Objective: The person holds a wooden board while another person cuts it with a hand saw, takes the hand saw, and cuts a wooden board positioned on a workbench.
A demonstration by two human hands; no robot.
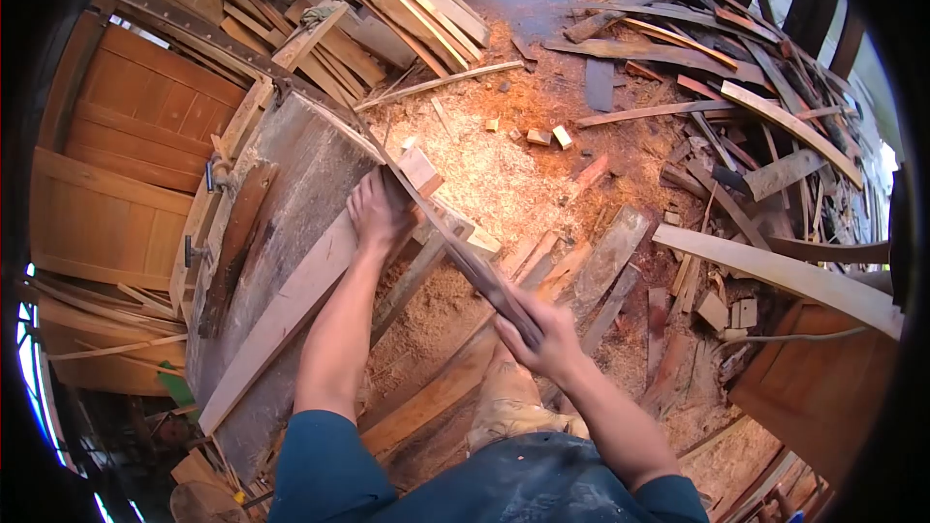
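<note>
Fingers of the right hand (548,334) clamp the handsaw (472,266), which extends toward 11 o'clock. Left hand (381,210): fingers on the plank (281,322), which runs toward 7 o'clock; clamping indeterminable.

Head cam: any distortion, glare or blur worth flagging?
Head view: fisheye distortion with blacked-out corners; a bright patch on the pale, sawdust-covered floor; white glare at both side edges; the long, narrow brown tool in the right hand looks smeared, probably motion blur.

No lettering, label, brand, number or sign can be read anywhere in this view
</note>
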